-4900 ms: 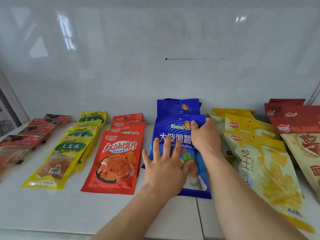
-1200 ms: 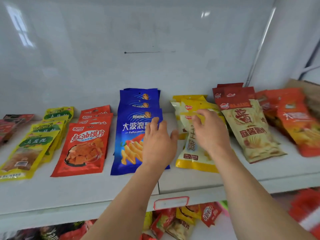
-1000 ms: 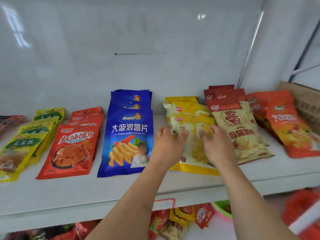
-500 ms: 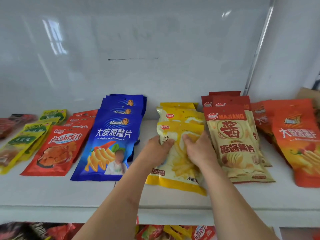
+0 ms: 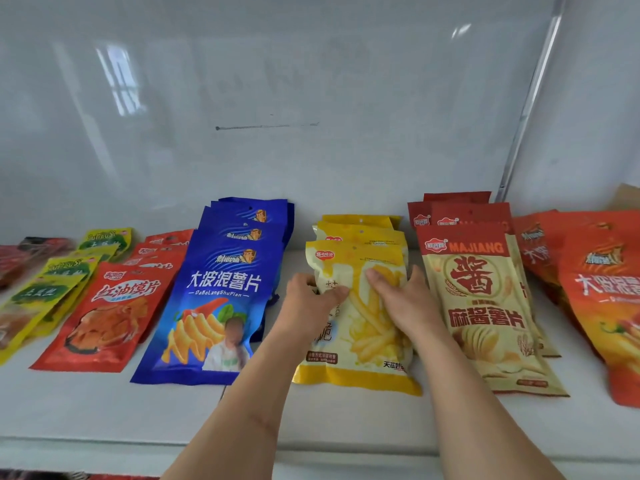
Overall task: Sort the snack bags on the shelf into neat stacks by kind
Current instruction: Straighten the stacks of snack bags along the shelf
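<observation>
left hand (image 5: 306,301) thumb curled over, gripped yellow bag (image 5: 360,327) left edge | right hand (image 5: 401,299) fingers bent, pressed atop | bag on shelf (image 5: 104,407), mid-row | risk: slick stack fanned sideways, nudged MAJIANG bags (image 5: 485,306)

White shelf (image 5: 104,407), stacks of green-yellow (image 5: 52,289), red (image 5: 114,313), blue (image 5: 221,289), yellow (image 5: 360,244), beige-red (image 5: 485,306), orange bags (image 5: 602,299)

Both hands, L (image 5: 308,299) & R (image 5: 401,299), grip top yellow bag (image 5: 360,327) btwn blue stack (image 5: 221,292) & beige stack (image 5: 485,306).
</observation>
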Demonstrator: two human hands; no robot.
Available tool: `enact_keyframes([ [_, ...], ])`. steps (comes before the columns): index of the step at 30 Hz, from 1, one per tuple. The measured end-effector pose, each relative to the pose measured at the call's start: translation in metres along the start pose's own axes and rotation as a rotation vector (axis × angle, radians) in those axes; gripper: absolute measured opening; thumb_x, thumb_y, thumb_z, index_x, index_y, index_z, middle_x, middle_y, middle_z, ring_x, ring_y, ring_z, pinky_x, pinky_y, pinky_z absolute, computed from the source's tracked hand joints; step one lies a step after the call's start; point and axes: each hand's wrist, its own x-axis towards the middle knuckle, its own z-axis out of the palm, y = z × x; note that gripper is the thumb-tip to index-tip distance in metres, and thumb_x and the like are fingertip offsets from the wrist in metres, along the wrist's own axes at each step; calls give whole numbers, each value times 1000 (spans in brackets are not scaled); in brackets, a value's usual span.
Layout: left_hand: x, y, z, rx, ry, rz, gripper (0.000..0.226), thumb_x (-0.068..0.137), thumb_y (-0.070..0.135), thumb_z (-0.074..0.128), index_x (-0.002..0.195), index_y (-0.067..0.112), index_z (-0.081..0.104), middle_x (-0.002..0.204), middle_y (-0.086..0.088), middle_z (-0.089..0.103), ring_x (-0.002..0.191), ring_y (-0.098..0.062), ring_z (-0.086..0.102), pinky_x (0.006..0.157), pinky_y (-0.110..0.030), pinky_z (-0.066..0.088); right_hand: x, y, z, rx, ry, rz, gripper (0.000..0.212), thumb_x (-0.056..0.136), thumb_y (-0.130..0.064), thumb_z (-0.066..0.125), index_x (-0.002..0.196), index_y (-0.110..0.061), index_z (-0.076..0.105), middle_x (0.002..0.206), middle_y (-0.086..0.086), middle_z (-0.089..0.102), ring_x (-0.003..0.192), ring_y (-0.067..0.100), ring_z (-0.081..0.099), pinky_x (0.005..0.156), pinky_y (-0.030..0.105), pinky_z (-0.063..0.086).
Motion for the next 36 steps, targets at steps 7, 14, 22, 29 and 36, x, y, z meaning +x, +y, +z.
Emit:
enact_keyframes([
  [7, 9, -3, -6, 98, -38, -50, 82, 49, 67, 88, 106, 27, 44, 118, -6, 63, 98, -25, 70, 86, -47, 60, 9, -1, 4, -17, -31, 32, 106, 58, -91, 57, 134, -18, 50, 129, 4, 60, 115, 28, 60, 97, 43, 49],
  [14, 11, -2, -13, 86, -25, -57, 44, 89, 55, 65, 113, 23, 45, 104, -1, 68, 86, -16, 71, 65, -33, 57, 9, -3, 11, 19, -41, 41, 101, 82, -84, 33, 154, -13, 24, 153, 9, 39, 137, 31, 42, 110, 46, 36],
  [22, 19, -15, -5, 153, 81, 38, 59, 83, 53, 73, 116, 16, 40, 117, -4, 58, 100, -21, 63, 84, -40, 53, 14, -3, 15, -43, 15, 11, 78, 86, -75, 44, 137, -16, 47, 133, 6, 58, 120, 30, 56, 100, 44, 46],
  [29, 22, -10, -9, 150, 25, 18, 64, 85, 52, 72, 126, 16, 38, 123, -2, 56, 108, -22, 59, 92, -41, 51, 20, -5, 11, -29, -10, 51, 76, 87, -70, 51, 139, -16, 46, 136, 6, 56, 123, 30, 54, 93, 36, 43],
  [36, 33, 6, -13, 114, -27, -34, 76, 87, 59, 63, 141, 15, 33, 123, -3, 62, 109, -24, 64, 95, -43, 52, 34, -20, 10, 80, -28, 113, 103, 67, -88, 49, 147, -23, 41, 146, 2, 49, 130, 29, 51, 107, 47, 42],
])
